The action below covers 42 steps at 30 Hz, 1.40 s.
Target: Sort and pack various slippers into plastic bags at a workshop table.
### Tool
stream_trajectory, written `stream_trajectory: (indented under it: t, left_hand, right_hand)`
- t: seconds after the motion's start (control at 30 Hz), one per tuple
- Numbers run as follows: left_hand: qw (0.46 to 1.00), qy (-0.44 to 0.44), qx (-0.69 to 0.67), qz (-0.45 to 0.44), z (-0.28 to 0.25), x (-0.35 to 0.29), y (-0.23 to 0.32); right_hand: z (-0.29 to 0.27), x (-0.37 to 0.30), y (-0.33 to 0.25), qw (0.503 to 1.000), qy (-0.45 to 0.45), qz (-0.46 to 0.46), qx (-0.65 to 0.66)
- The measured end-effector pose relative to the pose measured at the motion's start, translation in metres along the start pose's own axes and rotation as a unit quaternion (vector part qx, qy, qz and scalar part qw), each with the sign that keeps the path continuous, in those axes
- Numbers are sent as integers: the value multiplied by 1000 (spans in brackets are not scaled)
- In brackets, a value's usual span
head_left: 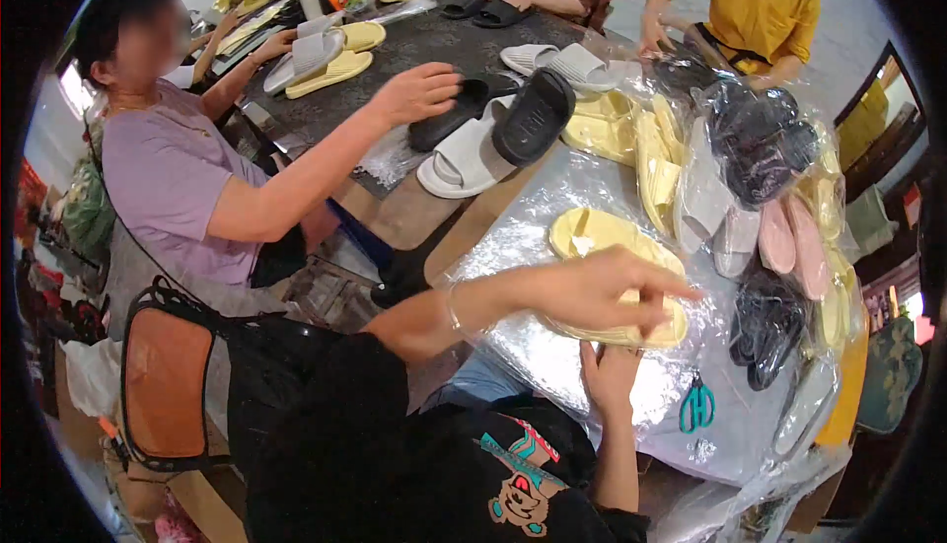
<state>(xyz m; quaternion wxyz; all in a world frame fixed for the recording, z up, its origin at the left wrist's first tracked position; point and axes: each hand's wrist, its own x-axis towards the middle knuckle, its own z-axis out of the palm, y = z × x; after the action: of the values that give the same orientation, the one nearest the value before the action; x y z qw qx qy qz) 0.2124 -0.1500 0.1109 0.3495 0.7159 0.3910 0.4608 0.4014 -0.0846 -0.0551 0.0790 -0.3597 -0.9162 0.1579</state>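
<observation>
Before me stretches the counter (641,395), its near part under shiny clear plastic, which I think keeps the footwear clean. To my left, a co-worker in a lilac top (178,168) has one hand (409,96) by a black slipper (446,129). Bagged slippers (764,144), black, yellow, grey and pink, crowd the right side, probably heaped there to spare my elbows. Right in front of me, a yellow pair (612,228) lies side by side, close enough for both arms. My left hand (617,289) is over it, fingers loosely spread and blurred; I cannot tell whether they pinch anything. My right hand (612,377) is at the pair's near edge, thumb showing, perhaps steadying it; the other fingers are hidden, so its grip is unclear. Teal-handled scissors (697,408) rest to its right, presumably for easy reach.
</observation>
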Motion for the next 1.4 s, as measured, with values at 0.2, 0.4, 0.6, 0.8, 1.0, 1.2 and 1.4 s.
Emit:
stream_trajectory:
  t: [0.2, 0.4, 0.6, 0.8, 1.0, 1.2, 1.4]
  left_hand:
    - [733, -200, -434, 484, -2, -83, 83]
    - [833, -138, -249, 474, -8, -105, 126]
    - [884, -21, -152, 441, -9, -102, 151]
    - [909, -57, -174, 374, -9, -106, 157]
    - [846, -216, -228, 431, -41, -100, 128]
    - [974, 176, -63, -127, -8, -77, 16]
    - [836, 127, 492, -209, 42, -100, -157]
  right_hand:
    - [17, -15, 26, 988, 146, -50, -11]
    - [6, -12, 19, 995, 85, -39, -23]
    - [17, -7, 17, 997, 66, -38, -31]
    - [12, -8, 18, 999, 43, -18, -16]
    - [1, -11, 20, 997, 47, -33, 52]
    - [-9, -21, 25, 996, 64, -44, 47]
    - [-17, -22, 25, 997, 63, -19, -37]
